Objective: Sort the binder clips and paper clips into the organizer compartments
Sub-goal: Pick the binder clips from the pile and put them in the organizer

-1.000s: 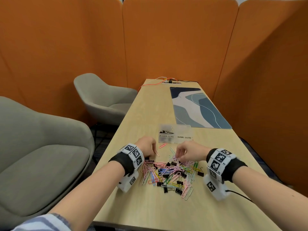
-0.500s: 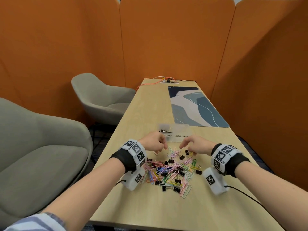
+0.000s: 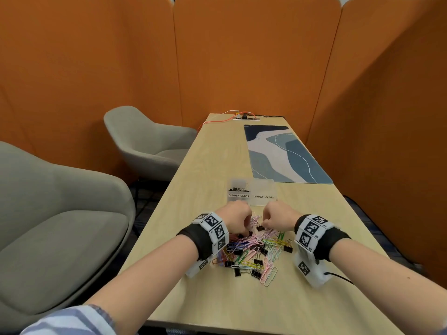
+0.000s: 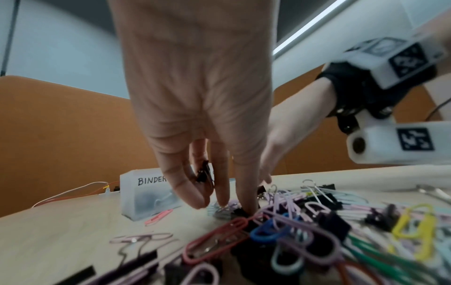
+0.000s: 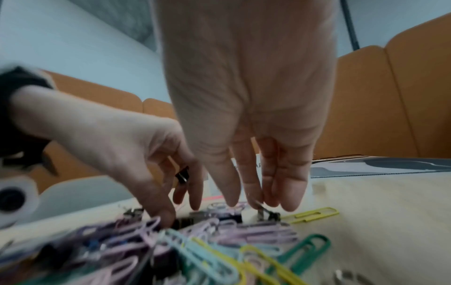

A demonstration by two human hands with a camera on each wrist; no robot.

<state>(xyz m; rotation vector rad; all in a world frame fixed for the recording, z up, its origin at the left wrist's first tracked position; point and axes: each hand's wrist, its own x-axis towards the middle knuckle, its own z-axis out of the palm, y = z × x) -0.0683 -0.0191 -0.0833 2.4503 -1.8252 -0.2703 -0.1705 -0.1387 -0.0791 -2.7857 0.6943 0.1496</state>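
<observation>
A heap of coloured paper clips and black binder clips [image 3: 254, 252] lies on the wooden table. Behind it stands the clear organizer [image 3: 263, 197], with several binder clips [image 3: 238, 189] in its left compartment marked BINDER CLIPS; the PAPER CLIPS compartment looks bare. My left hand [image 3: 244, 228] reaches into the heap's far edge. It keeps a black binder clip [image 4: 203, 173] tucked between its curled fingers while one fingertip [image 4: 246, 208] touches the heap. My right hand [image 3: 264, 223] points straight fingers down at another binder clip [image 5: 268, 215]. Its wire handle touches the fingertips [image 5: 253, 200].
A pink paper clip [image 4: 158, 216] lies by the organizer's front, and a yellow one [image 5: 310, 215] lies right of the heap. A blue desk mat [image 3: 285, 155] covers the far right of the table. Two grey chairs [image 3: 150, 143] [image 3: 48, 226] stand left. Orange partitions enclose the table.
Half a second ago both hands were up near the organizer's front. They have dropped back onto the heap's far edge and moved closer together.
</observation>
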